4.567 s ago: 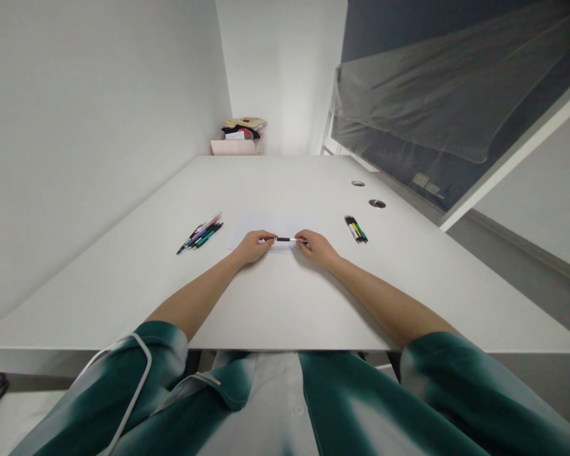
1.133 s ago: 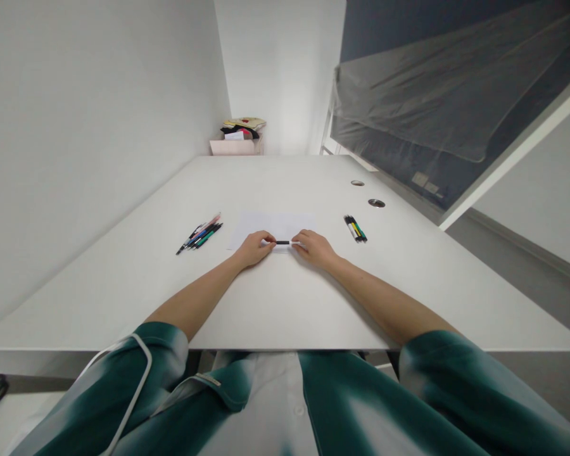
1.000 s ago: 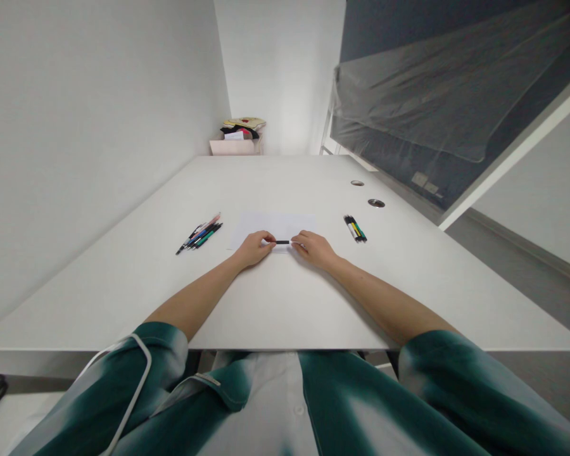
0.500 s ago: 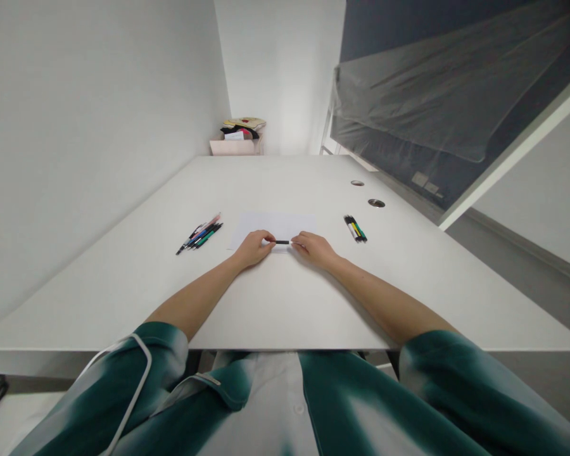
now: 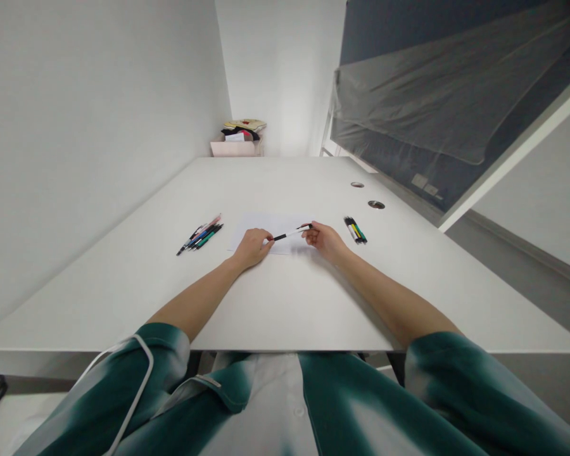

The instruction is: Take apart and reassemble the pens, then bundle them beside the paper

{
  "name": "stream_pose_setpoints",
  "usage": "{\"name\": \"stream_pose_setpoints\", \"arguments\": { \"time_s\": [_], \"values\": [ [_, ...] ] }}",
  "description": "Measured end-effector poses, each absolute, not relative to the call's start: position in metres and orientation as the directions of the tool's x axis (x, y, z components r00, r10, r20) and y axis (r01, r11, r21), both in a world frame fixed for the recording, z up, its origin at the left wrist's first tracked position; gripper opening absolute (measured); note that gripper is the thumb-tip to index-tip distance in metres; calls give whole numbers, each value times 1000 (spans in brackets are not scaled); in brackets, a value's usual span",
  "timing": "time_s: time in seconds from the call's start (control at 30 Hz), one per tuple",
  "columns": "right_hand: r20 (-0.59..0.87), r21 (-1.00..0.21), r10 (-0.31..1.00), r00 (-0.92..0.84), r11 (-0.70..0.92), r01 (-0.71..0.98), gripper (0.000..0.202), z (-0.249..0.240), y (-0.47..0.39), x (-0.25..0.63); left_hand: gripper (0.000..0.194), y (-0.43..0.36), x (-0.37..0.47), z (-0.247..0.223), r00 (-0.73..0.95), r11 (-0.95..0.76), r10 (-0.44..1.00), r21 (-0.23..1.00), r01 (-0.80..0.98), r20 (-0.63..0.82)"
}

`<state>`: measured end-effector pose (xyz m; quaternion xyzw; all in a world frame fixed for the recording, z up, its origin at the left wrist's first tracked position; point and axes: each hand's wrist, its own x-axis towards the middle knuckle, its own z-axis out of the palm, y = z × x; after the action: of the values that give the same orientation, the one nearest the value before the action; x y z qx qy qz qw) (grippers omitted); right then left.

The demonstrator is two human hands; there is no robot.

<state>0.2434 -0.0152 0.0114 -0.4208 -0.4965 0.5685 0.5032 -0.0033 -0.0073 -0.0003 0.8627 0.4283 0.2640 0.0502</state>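
A black and white pen (image 5: 291, 233) slants over a sheet of white paper (image 5: 266, 221) on the white table. Its black lower-left end is pinched by my left hand (image 5: 253, 247), which rests on the near part of the paper. My right hand (image 5: 323, 240) is raised slightly at the pen's other end, with thumb and forefinger closed on its black tip part. To the left lies a bundle of several pens (image 5: 201, 235). At the right, a small row of pens or markers (image 5: 355, 230) has black, white, yellow and green parts.
Two round metal-rimmed holes, one nearer (image 5: 376, 204) and one farther (image 5: 357, 185), are set in the table's right side. A pink box (image 5: 232, 149) with cloth items stands beyond the far edge. A wall runs along the left; a dark plastic-covered panel (image 5: 432, 107) leans at the right.
My right hand has moved right and up, turning its fingers to the pen's far end. More of the pen shows, now tilted upward to the right. My left hand has barely moved.
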Motion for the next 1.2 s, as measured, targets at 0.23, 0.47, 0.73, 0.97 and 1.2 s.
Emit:
{"name": "stream_pose_setpoints", "arguments": {
  "time_s": [0.23, 0.47, 0.73, 0.97, 1.2],
  "values": [
    [-96, -959, 966, -239, -154, -237, 39, 22, -25, 245, 19, -14, 4, 0, 513, -663, 725, 266, 700, 460],
    [-92, -946, 974, -209, -151, -288, 30, 16, -23, 243, 19, -13, 3, -1, 503, -655, 732, 269, 706, 459],
    [-34, -979, 982, -185, -71, -193, 51, 17, -21, 240, 18, -15, 8, 2, 499, -658, 734, 297, 692, 462],
    [84, -996, 942, -326, 88, -3, 35, -2, -24, 219, 19, -22, 19, 4, 558, -711, 696, 320, 627, 452],
    [191, -965, 980, -47, 196, 171, 22, -1, -16, 231, 26, -15, 10, -1, 479, -601, 779, 267, 753, 404]
  ]
}}
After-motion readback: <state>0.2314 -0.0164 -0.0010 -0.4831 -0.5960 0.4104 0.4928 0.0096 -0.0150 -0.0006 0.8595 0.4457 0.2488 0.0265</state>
